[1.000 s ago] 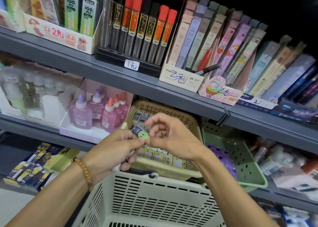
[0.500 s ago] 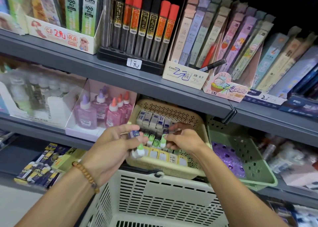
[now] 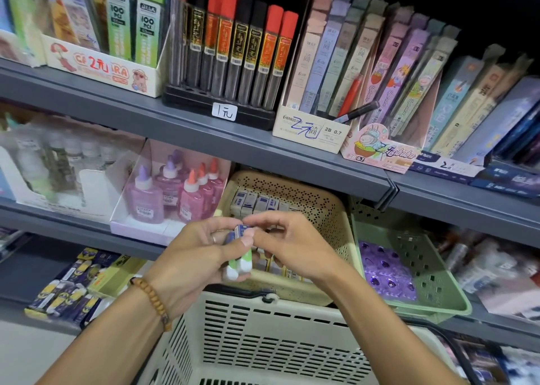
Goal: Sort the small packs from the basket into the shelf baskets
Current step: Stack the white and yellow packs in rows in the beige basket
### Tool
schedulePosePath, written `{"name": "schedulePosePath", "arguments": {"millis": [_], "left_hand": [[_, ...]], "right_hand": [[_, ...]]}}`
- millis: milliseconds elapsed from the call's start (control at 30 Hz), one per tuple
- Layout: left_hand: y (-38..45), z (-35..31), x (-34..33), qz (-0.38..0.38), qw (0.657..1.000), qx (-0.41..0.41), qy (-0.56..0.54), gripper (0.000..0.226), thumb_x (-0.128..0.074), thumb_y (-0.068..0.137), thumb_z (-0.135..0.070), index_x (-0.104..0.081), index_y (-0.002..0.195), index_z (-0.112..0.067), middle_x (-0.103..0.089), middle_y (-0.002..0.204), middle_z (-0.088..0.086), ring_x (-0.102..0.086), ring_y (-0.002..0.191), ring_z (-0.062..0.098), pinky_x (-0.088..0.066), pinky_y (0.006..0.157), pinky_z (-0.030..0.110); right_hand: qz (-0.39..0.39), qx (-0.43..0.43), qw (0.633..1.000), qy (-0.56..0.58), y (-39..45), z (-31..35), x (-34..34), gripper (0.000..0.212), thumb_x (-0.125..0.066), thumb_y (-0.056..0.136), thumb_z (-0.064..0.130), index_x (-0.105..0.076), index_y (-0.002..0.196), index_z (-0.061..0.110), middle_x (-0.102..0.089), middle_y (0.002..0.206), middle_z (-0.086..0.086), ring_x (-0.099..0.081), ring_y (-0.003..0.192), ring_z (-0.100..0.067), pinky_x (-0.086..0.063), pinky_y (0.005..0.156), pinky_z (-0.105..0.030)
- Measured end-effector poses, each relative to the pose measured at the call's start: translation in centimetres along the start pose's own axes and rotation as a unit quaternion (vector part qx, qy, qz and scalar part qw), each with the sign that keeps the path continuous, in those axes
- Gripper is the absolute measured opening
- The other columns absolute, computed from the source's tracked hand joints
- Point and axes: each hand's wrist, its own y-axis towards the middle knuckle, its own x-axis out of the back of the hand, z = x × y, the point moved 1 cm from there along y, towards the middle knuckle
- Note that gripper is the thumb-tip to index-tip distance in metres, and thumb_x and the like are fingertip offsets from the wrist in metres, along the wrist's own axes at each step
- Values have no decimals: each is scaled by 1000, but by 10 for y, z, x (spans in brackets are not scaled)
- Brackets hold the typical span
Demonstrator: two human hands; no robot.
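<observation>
1. Beige plastic makes up the shelf basket [image 3: 315, 209], which sits on the lower shelf with rows of small boxed packs [image 3: 257, 202] standing along its back.
2. Both hands meet just in front of that basket, above the white slotted shopping basket [image 3: 263, 335].
3. Left hand [image 3: 193, 256] curls round a small handful of packs [image 3: 238, 256]: the top one is blue and white, and the ones below it show green and white ends.
4. Right hand [image 3: 289, 244] pinches the top of the blue and white pack between thumb and fingertips, its other fingers bent and raised.
5. So the held packs are in the air between the two hands, close to the front rim of the beige basket and not yet in it.
6. A bead bracelet [image 3: 152, 297] circles the left wrist.
7. A green basket [image 3: 415, 268] stands just to the right of the beige one, with purple items [image 3: 385, 270] lying inside.
8. Left of the beige basket, a white tray holds pink and purple glue bottles [image 3: 175, 192].
9. On the upper shelf [image 3: 181, 119] stand red- and black-capped tubes [image 3: 239, 54] behind a price tag, with slim pastel boxes [image 3: 350, 57] to their right.
</observation>
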Motion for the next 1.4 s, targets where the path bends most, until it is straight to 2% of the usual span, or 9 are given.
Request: {"name": "schedulePosePath", "arguments": {"millis": [100,267,367,533,667,800,1000,1133,1400], "left_hand": [[-1,-1,0,15,1000,-15,23,47,-75,63,-15,-65,107,-2,-73,80,13,-69,65,19,-60,60,31],[2,1,0,25,998,-20,49,28,-75,66,-15,-73,93,-7,-75,88,18,-66,73,22,-56,56,24],[4,4,1,-24,999,-26,10,12,-64,84,3,-68,94,-2,-73,97,21,-72,89,24,-59,77,32],[2,1,4,-57,995,-70,46,20,-63,87,-1,-71,102,-11,-73,89,3,-71,90,15,-55,87,34],[1,1,3,-80,994,-64,21,19,-69,82,0,-70,99,-10,-66,71,0,-71,72,20,-61,65,32],[0,7,2,-134,987,-81,21,17,-75,76,-2,-69,90,-9,-70,83,9,-74,68,27,-59,56,27],[-1,11,-4,-138,987,-85,8,17,-72,80,0,-68,95,-6,-69,89,15,-74,71,24,-56,56,21],[0,11,-2,-105,993,-59,-2,21,-64,86,6,-66,103,-6,-71,98,16,-74,80,21,-59,63,24],[7,20,-10,-95,993,-60,25,19,-70,82,3,-71,96,-9,-74,92,11,-74,82,23,-59,75,35]], "right_hand": [[1,-25,999,23,-1,2,1,9,-70,89,15,-74,96,10,-65,61,17,-54,50,6,-39,49,-6],[32,-60,994,86,-3,-5,5,2,-71,87,18,-73,89,19,-65,71,5,-52,56,-7,-40,47,-20],[-66,-99,978,171,1,-16,27,11,-70,87,13,-70,97,8,-71,80,-5,-62,63,-12,-48,51,-22],[-195,-189,962,4,8,-49,54,2,-69,88,4,-68,90,5,-69,73,-11,-61,55,-13,-54,53,-19],[-176,-231,956,-50,24,-66,47,6,-70,88,8,-68,93,7,-68,64,-9,-58,42,-6,-50,46,-16],[-149,-258,951,-79,37,-77,41,6,-66,92,14,-67,87,17,-70,56,-2,-61,44,-5,-57,56,-22],[-141,-233,947,-174,40,-77,35,25,-74,80,46,-69,77,22,-70,61,3,-62,57,-11,-59,69,-35],[-134,-205,957,-158,35,-61,30,12,-68,89,33,-68,86,22,-71,72,-3,-62,61,-14,-57,69,-35],[-19,-57,987,152,-7,-12,4,4,-74,84,12,-75,86,15,-73,77,-7,-66,64,-14,-52,53,-21]]}}
